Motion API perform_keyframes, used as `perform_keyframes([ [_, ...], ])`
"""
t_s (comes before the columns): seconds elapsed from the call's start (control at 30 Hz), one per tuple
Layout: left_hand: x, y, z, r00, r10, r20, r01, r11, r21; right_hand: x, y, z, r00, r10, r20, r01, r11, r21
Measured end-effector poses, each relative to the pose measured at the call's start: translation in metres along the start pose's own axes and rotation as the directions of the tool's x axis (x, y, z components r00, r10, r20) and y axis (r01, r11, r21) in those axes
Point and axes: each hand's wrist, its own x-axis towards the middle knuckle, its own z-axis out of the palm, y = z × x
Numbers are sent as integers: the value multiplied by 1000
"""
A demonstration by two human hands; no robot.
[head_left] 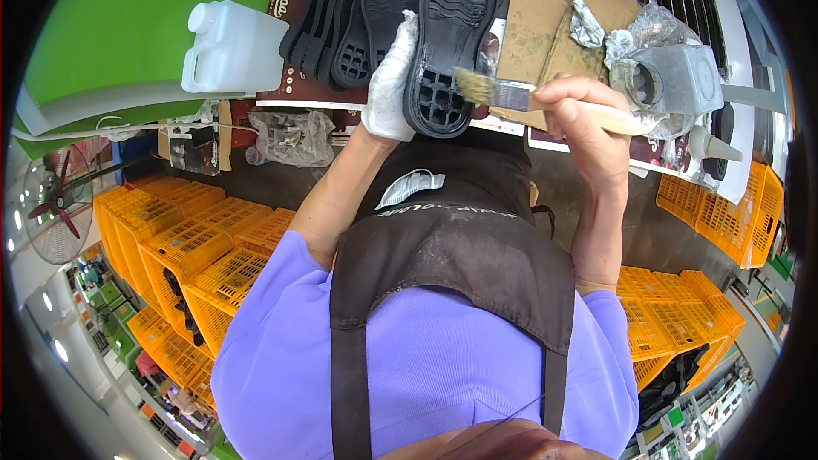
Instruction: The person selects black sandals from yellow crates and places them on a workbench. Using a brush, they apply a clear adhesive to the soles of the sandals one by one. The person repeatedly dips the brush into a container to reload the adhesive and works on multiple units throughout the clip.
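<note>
My left hand [394, 85], in a white glove, is closed on the left edge of a black shoe sole [454, 13]. The sole is held lengthwise in front of me, its heel with a grid of square hollows toward me. In my bare right hand [592, 119] is a flat paintbrush [509, 94] with a pale wooden handle and a metal band. Its bristles lie at the right edge of the heel; whether they touch it I cannot tell. Several more black soles [345, 17] stand in an overlapping row just left of the held one.
A white plastic jug [234, 47] stands at the left. To the right are stained cardboard [545, 30], crumpled white wads [586, 25] and a clear plastic container [682, 81] lying on its side. Orange crates [204, 238] are stacked beside me, left and right [724, 213]. A fan [60, 204] is far left.
</note>
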Motion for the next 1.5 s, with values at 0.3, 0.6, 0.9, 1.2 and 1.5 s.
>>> perform_keyframes([
  [0.3,0,-4,-5,999,-40,27,41,999,-5,24,-2,4,954,33,299,23,984,-179],
  [0.6,-4,-3,-11,982,-180,-59,178,983,-42,30,5,10,891,-437,123,394,608,-690],
  [0.9,10,-11,-4,973,-163,-165,165,986,-4,2,-5,-8,950,-312,25,306,909,-284],
  [1.2,7,-46,13,965,-214,-151,229,969,94,-34,14,-63,768,-153,-622,415,859,300],
  [1.5,83,12,143,941,-155,302,104,978,179,-73,14,-92,627,-108,-771,504,811,297],
])
